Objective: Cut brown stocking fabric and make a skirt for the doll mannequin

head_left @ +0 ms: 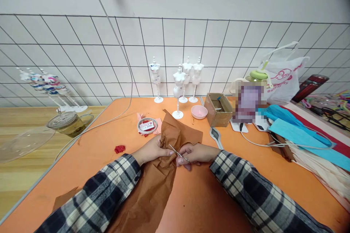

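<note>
The orange table (pixel 198 193) is stretching beneath your hands. The brown cloth (pixel 157 185) is bunching at your left hand (pixel 153 151) and trailing below it. That hand is gripping the cloth, its thumb pointing toward your right hand (pixel 193 153), which is curling its fingers around the scissors (pixel 173 148), their tip slanting toward your left hand. A red scrap (pixel 119 149) is lying left of your left hand.

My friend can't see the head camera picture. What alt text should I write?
A person's left hand grips crumpled brown material while the right hand holds scissors, over an orange table. Beyond stand white dress forms, a pink bowl and a box.
</note>
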Action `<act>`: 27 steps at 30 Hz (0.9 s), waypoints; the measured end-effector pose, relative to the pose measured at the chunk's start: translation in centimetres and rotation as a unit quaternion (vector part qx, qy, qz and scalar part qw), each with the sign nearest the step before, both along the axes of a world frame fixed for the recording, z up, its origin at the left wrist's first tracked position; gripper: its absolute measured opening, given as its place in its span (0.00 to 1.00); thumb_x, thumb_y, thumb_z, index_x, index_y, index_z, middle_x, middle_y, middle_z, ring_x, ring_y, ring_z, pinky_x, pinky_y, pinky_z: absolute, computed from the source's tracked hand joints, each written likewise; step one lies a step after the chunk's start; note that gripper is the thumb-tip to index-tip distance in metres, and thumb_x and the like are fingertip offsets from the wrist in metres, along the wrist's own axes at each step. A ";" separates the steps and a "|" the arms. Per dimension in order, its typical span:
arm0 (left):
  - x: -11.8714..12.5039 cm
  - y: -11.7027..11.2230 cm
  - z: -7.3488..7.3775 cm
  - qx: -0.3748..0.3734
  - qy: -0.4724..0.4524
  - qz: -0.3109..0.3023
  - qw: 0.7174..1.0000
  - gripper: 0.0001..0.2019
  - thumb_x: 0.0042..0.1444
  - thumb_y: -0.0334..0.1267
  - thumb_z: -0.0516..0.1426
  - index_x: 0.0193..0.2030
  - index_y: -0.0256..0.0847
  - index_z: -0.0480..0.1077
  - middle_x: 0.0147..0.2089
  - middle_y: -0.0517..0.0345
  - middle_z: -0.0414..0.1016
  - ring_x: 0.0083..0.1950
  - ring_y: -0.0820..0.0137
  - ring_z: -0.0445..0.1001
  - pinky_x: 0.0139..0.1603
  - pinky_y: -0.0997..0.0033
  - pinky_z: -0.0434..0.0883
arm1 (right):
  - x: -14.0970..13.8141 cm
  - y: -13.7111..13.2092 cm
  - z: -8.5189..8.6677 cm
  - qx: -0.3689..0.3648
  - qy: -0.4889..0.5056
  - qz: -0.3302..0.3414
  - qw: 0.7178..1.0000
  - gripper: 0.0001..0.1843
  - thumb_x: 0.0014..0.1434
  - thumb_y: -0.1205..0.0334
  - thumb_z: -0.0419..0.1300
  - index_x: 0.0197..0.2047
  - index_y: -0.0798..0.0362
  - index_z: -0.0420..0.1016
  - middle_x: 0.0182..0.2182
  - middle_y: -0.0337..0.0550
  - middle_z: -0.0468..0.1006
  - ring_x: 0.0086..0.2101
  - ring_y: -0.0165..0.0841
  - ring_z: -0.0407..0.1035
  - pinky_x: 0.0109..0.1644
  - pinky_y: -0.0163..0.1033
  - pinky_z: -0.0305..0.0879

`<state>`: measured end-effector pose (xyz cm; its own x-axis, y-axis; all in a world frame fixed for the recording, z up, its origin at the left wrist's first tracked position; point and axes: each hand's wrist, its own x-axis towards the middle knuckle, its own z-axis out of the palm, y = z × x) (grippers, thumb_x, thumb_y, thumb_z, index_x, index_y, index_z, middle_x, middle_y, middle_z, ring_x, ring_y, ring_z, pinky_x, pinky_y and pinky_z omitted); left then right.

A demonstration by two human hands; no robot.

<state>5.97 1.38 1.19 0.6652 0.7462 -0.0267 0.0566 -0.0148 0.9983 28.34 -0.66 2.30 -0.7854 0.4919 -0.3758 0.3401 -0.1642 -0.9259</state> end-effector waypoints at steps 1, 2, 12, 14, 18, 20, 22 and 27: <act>0.0 0.0 0.0 0.000 0.003 -0.001 1.000 0.20 0.44 0.43 0.68 0.40 0.37 0.70 0.37 0.58 0.76 0.38 0.67 0.73 0.43 0.68 0.70 | 0.0 0.0 -0.1 0.000 -0.003 0.000 1.000 0.28 0.52 0.38 0.62 0.40 0.57 0.74 0.21 0.34 0.71 0.17 0.19 0.53 0.18 0.28 0.43; 0.0 0.0 0.0 -0.001 0.005 -0.002 1.000 0.20 0.44 0.44 0.68 0.40 0.37 0.70 0.37 0.58 0.76 0.38 0.67 0.73 0.43 0.68 0.70 | -0.1 0.0 -0.2 -0.001 -0.008 -0.001 1.000 0.27 0.52 0.38 0.62 0.39 0.57 0.74 0.21 0.33 0.70 0.17 0.19 0.53 0.18 0.28 0.43; 0.0 -0.2 0.2 -0.029 -0.035 0.028 0.999 0.19 0.47 0.40 0.68 0.44 0.36 0.70 0.41 0.56 0.77 0.42 0.66 0.74 0.48 0.66 0.69 | -0.2 0.2 -1.0 0.020 0.025 -0.031 0.999 0.24 0.47 0.43 0.68 0.31 0.58 0.72 0.17 0.33 0.68 0.19 0.23 0.60 0.25 0.29 0.57; -0.2 -0.4 0.3 -0.073 -0.069 0.041 0.994 0.19 0.51 0.40 0.65 0.48 0.38 0.70 0.44 0.54 0.78 0.44 0.64 0.75 0.49 0.64 0.70 | -0.2 0.2 -1.0 0.011 0.032 -0.047 0.998 0.24 0.47 0.43 0.68 0.32 0.57 0.72 0.17 0.32 0.68 0.19 0.23 0.60 0.25 0.29 0.57; -0.3 -0.4 0.2 -0.120 -0.115 0.049 0.985 0.20 0.49 0.36 0.66 0.49 0.38 0.70 0.45 0.54 0.79 0.42 0.64 0.77 0.48 0.64 0.71 | -0.1 0.1 -0.7 0.006 0.035 -0.051 0.998 0.24 0.47 0.43 0.68 0.31 0.57 0.72 0.17 0.32 0.68 0.19 0.22 0.59 0.24 0.28 0.54; -0.3 -0.4 0.2 -0.113 -0.105 0.051 0.987 0.19 0.48 0.35 0.67 0.47 0.37 0.71 0.44 0.54 0.79 0.42 0.64 0.77 0.48 0.64 0.71 | 0.0 0.0 -0.5 -0.001 0.031 -0.034 0.999 0.25 0.49 0.42 0.66 0.33 0.57 0.72 0.17 0.32 0.69 0.17 0.21 0.55 0.20 0.28 0.48; -0.3 -0.3 0.2 -0.108 -0.093 0.043 0.989 0.18 0.49 0.36 0.66 0.47 0.36 0.71 0.43 0.54 0.79 0.42 0.64 0.77 0.48 0.64 0.71 | 0.2 0.0 -0.2 -0.008 0.033 -0.011 0.999 0.26 0.52 0.40 0.63 0.37 0.58 0.74 0.18 0.33 0.70 0.16 0.20 0.50 0.18 0.29 0.42; -0.3 -0.2 0.2 -0.069 -0.064 0.018 0.995 0.16 0.50 0.37 0.66 0.44 0.35 0.72 0.42 0.55 0.78 0.43 0.66 0.75 0.48 0.67 0.70 | 0.2 -0.2 0.3 -0.004 0.035 0.016 0.999 0.29 0.55 0.38 0.60 0.41 0.60 0.76 0.20 0.35 0.71 0.16 0.20 0.48 0.17 0.32 0.36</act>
